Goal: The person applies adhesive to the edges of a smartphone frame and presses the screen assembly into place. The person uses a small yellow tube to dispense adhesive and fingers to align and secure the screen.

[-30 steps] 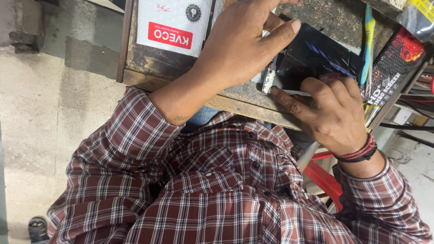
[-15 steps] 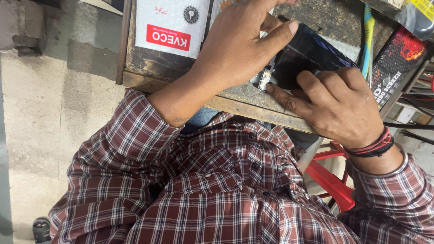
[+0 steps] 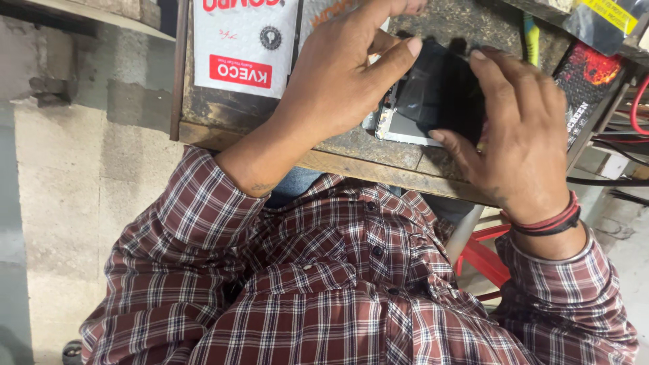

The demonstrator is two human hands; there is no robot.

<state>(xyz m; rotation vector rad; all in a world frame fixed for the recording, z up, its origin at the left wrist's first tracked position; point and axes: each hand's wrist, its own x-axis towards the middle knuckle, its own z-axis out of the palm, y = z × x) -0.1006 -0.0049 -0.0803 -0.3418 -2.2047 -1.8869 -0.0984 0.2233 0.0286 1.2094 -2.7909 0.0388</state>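
Phone [image 3: 433, 94]: lying near the front edge of the workbench [image 3: 223, 128], towards its right half, black glass up and a silvery frame showing along the near side.

Clamping it from 2 ends now. Pinching the left end with the left hand [image 3: 338, 81], thumb stretched over the top of the glass and fingers closed behind. Curling the right hand [image 3: 520, 142] over the right end, fingers bent down across the dark panel and thumb pressing at the near edge.

Having shifted within the last second: no longer resting the right hand flat along the near side with fingers pointing left, but wrapping it round the far end instead. Keeping the left hand in much the same grip throughout. Seemingly moving from steadying the phone to taking hold of the panel itself, with the black glass possibly sitting a little proud of the frame; not being able to tell for certain, since the fingers are covering the seam.

Lying around it on the bench: a white packet [image 3: 243, 47] with a red label at the back left, touching the left wrist's side; a black packet [image 3: 588, 81] with a red flame print at the right edge; a green and yellow handle [image 3: 531, 34] at the back right. Hanging off the right side, red cables [image 3: 635, 101]. Standing below the bench, a red stool [image 3: 487, 257].

Blocking nothing between the hands, though crowding the right hand closely with the black packet.
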